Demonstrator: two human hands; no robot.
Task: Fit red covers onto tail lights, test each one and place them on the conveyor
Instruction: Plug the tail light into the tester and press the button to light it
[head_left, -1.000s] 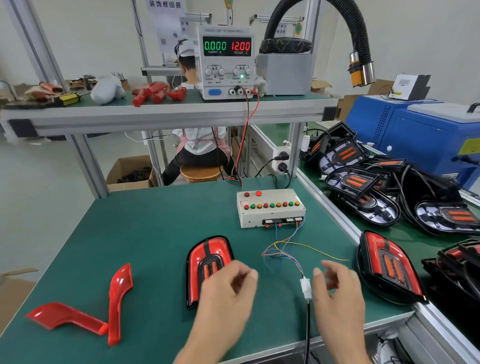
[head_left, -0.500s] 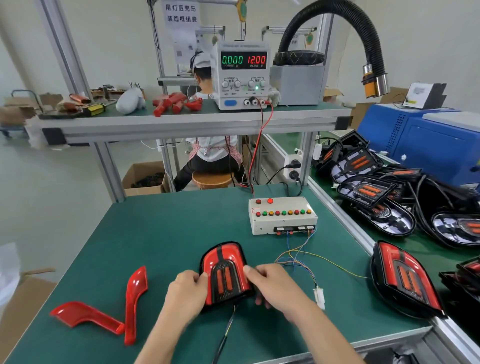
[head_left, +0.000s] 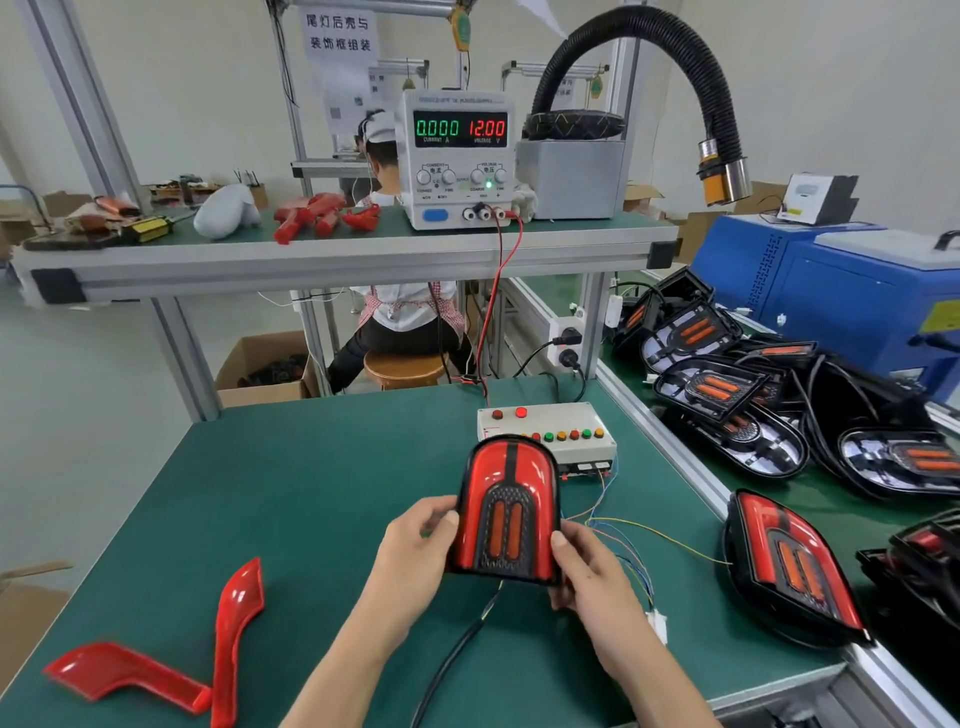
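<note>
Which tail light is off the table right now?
The red-covered tail light held up between left hand and right hand; the other finished one lies on the conveyor.

Both my forearms come up from the bottom of the view and angle in toward each other, bare from the wrist down. My left hand (head_left: 415, 545) sits a bit higher, back of the hand facing me, fingers curled in with the thumb on top, so that grip is pinching the left edge of the tail light (head_left: 506, 512). My right hand (head_left: 589, 571) is on the other side, thumb pressed along the right edge near the bottom corner and the rest of the fingers tucked behind where I can't see them. Both wrists are lifted off the tabletop (head_left: 291, 493), holding the thing up between them, tilted toward me.
</note>
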